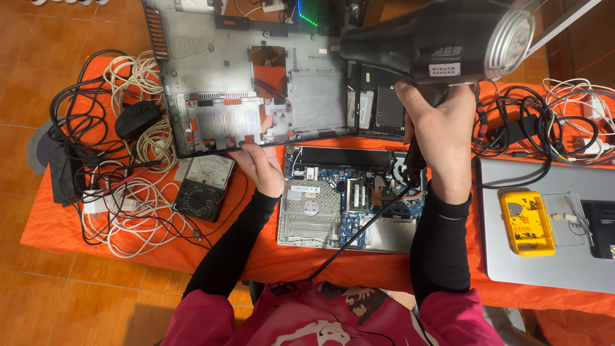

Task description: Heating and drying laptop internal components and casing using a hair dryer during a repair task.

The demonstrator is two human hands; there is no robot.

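A black hair dryer (442, 41) with a silver nozzle is held level above the table, pointing right. A grey laptop bottom cover (256, 83), its inner side showing, is lifted by its near edge above an opened laptop (349, 205) whose circuit board is exposed

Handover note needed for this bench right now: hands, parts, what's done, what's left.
Left hand: grips the lower edge of the grey laptop bottom cover, lifted clear of the base.
Right hand: closed on the handle of the black hair dryer, nozzle to the right, cord trailing toward the person.
Opened laptop base lies on the orange cloth, board and fan exposed.
Nearby: analog multimeter at left, yellow parts box on a closed silver laptop.
Done: cover off.
Left: cover and dryer not yet set down.
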